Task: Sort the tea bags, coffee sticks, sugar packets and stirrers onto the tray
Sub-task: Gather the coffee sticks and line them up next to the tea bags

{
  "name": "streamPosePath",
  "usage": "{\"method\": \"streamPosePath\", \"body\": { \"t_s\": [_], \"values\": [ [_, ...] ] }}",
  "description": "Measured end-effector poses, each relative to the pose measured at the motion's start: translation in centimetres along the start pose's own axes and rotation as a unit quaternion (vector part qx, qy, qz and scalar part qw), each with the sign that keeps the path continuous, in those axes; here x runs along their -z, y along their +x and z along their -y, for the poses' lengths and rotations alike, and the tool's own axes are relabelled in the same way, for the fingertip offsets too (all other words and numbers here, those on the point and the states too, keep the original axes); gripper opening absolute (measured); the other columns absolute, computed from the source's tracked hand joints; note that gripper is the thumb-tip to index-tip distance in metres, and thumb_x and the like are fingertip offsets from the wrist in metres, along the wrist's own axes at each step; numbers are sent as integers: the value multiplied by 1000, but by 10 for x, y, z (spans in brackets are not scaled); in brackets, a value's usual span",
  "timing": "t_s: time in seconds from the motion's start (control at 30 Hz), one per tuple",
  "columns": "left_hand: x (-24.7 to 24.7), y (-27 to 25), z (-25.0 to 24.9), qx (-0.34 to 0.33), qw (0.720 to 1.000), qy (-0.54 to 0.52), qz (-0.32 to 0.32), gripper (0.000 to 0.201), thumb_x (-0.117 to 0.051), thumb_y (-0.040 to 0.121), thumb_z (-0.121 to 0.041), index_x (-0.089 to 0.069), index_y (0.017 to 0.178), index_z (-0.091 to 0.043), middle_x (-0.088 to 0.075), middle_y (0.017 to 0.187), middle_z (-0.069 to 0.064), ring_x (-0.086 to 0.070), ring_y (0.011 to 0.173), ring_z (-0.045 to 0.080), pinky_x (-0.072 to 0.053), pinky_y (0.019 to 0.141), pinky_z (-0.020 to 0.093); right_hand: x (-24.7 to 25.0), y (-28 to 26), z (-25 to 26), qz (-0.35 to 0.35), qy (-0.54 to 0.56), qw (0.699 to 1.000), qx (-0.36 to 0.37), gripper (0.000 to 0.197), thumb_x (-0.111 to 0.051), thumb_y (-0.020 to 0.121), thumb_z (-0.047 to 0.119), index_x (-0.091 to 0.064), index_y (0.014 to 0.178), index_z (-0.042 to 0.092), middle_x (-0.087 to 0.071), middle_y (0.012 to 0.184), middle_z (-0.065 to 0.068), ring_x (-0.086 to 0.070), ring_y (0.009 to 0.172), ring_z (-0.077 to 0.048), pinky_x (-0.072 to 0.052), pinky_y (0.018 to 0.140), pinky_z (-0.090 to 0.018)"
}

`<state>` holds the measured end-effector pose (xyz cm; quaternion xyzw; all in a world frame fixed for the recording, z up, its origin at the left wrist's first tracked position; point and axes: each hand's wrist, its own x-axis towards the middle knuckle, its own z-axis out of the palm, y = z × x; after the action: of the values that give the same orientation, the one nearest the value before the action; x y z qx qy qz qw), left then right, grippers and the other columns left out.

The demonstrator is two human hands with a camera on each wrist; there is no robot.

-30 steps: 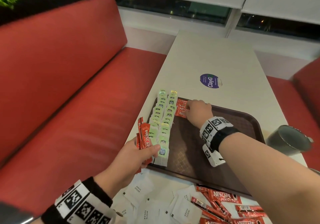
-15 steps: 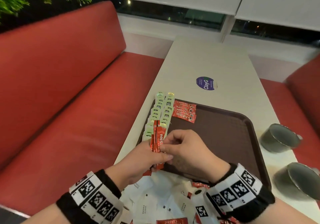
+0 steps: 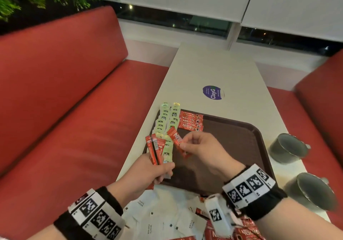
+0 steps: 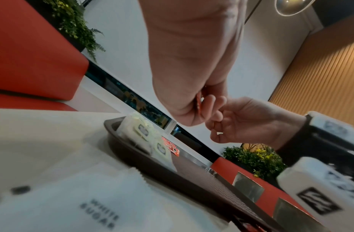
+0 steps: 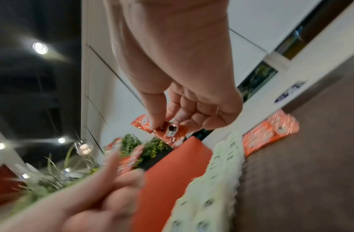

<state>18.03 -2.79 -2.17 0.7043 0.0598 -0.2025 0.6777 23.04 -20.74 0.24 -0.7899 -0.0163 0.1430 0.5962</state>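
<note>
Step in hand: coffee sticks are being laid out; the right hand (image 3: 199,147) has its thumb and forefinger closed on a single coffee stick (image 3: 177,141), held in the air over the near-left part of the tray (image 3: 232,147).
Left hand: the left hand (image 3: 148,171) has its fingers curled round a small bundle of sticks (image 3: 155,149), standing upright just above the tray's near-left rim.
Already sorted: two rows of tea bags (image 3: 167,122) run along the tray's left edge; a short stack of laid coffee sticks (image 3: 191,121) lies at the far-left, just right of the tea bags.
Not yet sorted: sugar packets (image 3: 157,215) and loose coffee sticks (image 3: 246,232) lie on the surface (image 3: 213,69) near the person, off the tray. No stirrers are visible.
Next move, as I judge it: carry the single stick far and set it flat, touching the near side of the laid stack and parallel with it, without nudging the tea bag rows.
Head view only: the whole layout, plus two dark cups (image 3: 289,147) at the right.
Right wrist view only: the pinch itself, thumb on the printed face of the stick, other fingers tucked.
Left wrist view only: the tray rim seen low from the near side, and a "WHITE SUGAR" packet close up; the bundle is almost hidden by the palm.
</note>
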Motion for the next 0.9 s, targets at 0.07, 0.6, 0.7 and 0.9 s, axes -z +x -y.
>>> {"method": "streamPosePath", "body": {
  "t_s": [0.07,0.6,0.7,0.9],
  "values": [
    [7,-2,4,11,1000,3,-9,12,-66,88,-14,-58,80,-9,-61,59,4,-43,45,10,-35,43,19,20,24,-4,-68,-102,992,2,18,-73,79,5,-63,69,16,-65,63,-1,-60,57,-15,-52,62,-31],
    [27,-3,14,54,998,-12,-42,12,-70,85,-16,-63,93,-15,-64,63,6,-44,46,10,-37,45,20,32,114,-27,-65,-494,865,-64,7,-65,86,25,-59,85,24,-58,93,2,-57,99,-22,-38,96,-39],
    [26,-3,14,56,998,-12,-40,14,-70,85,-17,-63,98,-15,-64,62,5,-44,47,10,-38,45,21,31,114,-26,-60,-511,855,-62,5,-61,89,25,-59,88,21,-59,95,0,-57,99,-24,-36,95,-39],
    [22,-4,13,56,998,-13,-31,17,-69,86,-17,-62,101,-14,-64,62,4,-45,48,9,-38,46,20,29,112,-21,-50,-537,840,-60,9,-57,92,23,-60,99,17,-60,98,-2,-54,100,-26,-36,97,-40]
  ]
}}
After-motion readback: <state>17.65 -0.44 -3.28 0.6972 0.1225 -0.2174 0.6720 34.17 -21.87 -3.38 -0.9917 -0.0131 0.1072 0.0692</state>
